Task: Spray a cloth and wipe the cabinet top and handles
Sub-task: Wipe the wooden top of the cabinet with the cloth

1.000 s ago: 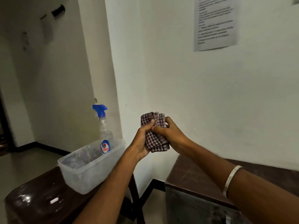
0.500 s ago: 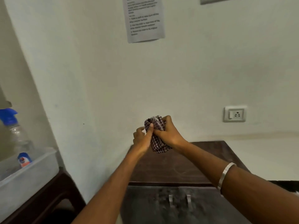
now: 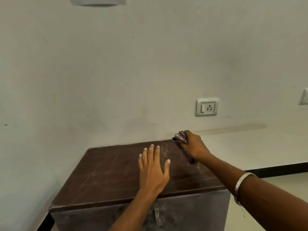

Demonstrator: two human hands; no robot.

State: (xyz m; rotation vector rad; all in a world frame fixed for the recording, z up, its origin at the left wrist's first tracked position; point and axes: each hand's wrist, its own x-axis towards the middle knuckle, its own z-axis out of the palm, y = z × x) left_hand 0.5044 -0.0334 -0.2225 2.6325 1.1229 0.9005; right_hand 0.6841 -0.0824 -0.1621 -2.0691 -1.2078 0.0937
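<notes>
A low cabinet with a dark brown top [image 3: 106, 174] stands against the pale wall. My right hand [image 3: 195, 147] grips the folded checked cloth [image 3: 180, 139] and holds it down on the top's far right corner. My left hand [image 3: 153, 170] lies flat on the middle of the top, fingers straight and spread. One metal handle [image 3: 156, 214] shows on the grey cabinet front, partly hidden behind my left forearm. The spray bottle is out of view.
A wall socket [image 3: 207, 107] sits above and to the right of the cabinet. A second plate [image 3: 304, 97] is at the right edge. A sheet of paper [image 3: 98, 1] hangs high on the wall. Floor and black skirting [image 3: 275, 169] lie to the right.
The view has swung right and down onto the cabinet. My left hand has let go of the cloth and come down flat on the top; my right hand has carried the cloth to the far right corner.
</notes>
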